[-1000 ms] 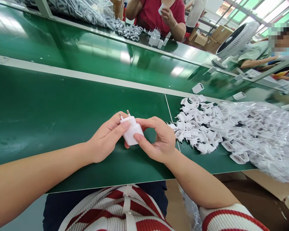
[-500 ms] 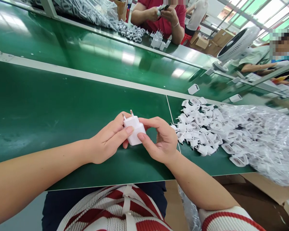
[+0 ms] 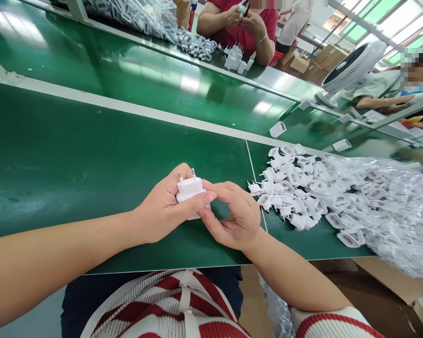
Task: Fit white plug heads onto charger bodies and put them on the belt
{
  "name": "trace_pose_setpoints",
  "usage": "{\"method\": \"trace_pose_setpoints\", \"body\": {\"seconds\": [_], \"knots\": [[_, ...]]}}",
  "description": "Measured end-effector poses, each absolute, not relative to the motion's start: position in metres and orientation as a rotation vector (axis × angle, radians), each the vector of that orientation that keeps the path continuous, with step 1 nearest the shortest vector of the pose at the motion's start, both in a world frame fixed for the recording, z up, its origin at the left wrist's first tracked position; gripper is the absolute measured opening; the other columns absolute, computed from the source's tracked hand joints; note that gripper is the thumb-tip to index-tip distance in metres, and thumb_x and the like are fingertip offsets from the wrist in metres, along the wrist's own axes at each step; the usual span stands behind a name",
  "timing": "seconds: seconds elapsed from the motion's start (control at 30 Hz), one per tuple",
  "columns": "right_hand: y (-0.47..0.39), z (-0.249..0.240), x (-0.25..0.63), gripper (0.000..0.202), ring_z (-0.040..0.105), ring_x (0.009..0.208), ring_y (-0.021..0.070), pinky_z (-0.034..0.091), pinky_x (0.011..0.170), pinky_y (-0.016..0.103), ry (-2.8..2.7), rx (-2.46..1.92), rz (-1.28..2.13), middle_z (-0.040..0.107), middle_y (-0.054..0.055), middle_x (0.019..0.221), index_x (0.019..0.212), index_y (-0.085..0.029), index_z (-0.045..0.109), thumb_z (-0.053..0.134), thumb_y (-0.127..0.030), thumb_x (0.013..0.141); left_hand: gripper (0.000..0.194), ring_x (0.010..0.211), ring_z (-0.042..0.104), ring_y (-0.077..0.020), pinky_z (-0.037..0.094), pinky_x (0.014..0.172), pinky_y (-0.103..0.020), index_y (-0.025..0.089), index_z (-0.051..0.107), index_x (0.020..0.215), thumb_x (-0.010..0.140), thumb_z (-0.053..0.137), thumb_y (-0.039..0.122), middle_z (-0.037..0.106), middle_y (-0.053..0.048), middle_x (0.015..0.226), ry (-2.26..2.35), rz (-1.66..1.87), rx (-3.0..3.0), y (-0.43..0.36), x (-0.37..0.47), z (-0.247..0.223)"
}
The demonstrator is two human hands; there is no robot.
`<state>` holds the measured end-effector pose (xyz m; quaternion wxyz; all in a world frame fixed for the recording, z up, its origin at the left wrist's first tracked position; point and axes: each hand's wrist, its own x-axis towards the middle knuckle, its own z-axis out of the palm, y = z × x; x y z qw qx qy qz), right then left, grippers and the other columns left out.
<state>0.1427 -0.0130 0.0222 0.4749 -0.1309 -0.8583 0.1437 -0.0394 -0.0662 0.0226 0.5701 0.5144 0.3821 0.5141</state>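
Note:
Between my hands is a white plug charger (image 3: pixel 189 188), its two metal pins pointing up and away from me. My left hand (image 3: pixel 165 204) grips it from the left, the thumb laid across its front face. From the right, my right hand (image 3: pixel 235 213) pinches its side between thumb and forefinger. My left thumb and right fingers hide the lower part of the charger. To the right of my right hand lies a loose heap of white plug housings (image 3: pixel 296 188) on the green table (image 3: pixel 109 155).
A clear plastic bag (image 3: pixel 402 206) of white housings spills over the right table edge, above an open cardboard box (image 3: pixel 380 291). White housings (image 3: pixel 278 129) lie on the green belt (image 3: pixel 155 84). Across it, a person in red (image 3: pixel 232 23) works near more parts; a fan (image 3: pixel 354 65) stands right.
My left thumb has slid right across the charger's face, covering more of it. The charger has turned slightly, its pins now more upright. One housing on the belt has shifted slightly left.

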Motion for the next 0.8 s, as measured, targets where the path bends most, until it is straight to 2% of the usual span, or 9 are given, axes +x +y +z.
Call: {"method": "trace_pose_setpoints", "body": {"seconds": [0.2,0.43,0.63,0.8], "knots": [[-0.014,0.023,0.14,0.038,0.069,0.074,0.0172,0.06,0.065,0.032,-1.994,-0.404,0.515,0.078,0.005,0.09,0.126,-0.022,0.073,0.075,-0.013,0.09,0.035,0.074,0.051,-0.0127,0.045,0.063,-0.027,0.023,0.045,0.094,0.106,0.056,0.054,0.052,0.0,0.091,0.907,1.105,1.315,-0.064,-0.049,0.028],[-0.009,0.029,0.143,0.041,0.069,0.075,0.0159,0.06,0.065,0.03,-1.982,-0.348,0.493,0.081,0.006,0.095,0.131,-0.021,0.072,0.073,-0.014,0.091,0.032,0.08,0.052,-0.0142,0.048,0.063,-0.028,0.023,0.044,0.108,0.106,0.052,0.054,0.053,-0.005,0.11,0.758,1.032,1.238,-0.066,-0.06,0.016],[-0.01,0.027,0.143,0.044,0.074,0.08,0.0186,0.063,0.066,0.031,-2.009,-0.334,0.439,0.083,0.009,0.102,0.133,-0.02,0.07,0.075,-0.014,0.089,0.03,0.079,0.05,-0.014,0.048,0.066,-0.031,0.02,0.058,0.105,0.109,0.048,0.048,0.044,-0.004,0.104,0.799,1.055,1.463,-0.063,-0.06,0.017],[-0.013,0.023,0.142,0.05,0.074,0.077,0.02,0.063,0.061,0.034,-2.014,-0.316,0.34,0.083,0.012,0.106,0.137,-0.02,0.067,0.076,-0.013,0.088,0.028,0.076,0.049,-0.0142,0.045,0.066,-0.03,0.022,0.047,0.095,0.106,0.056,0.046,0.049,-0.001,0.091,0.793,1.153,1.379,-0.065,-0.053,0.022]]}}
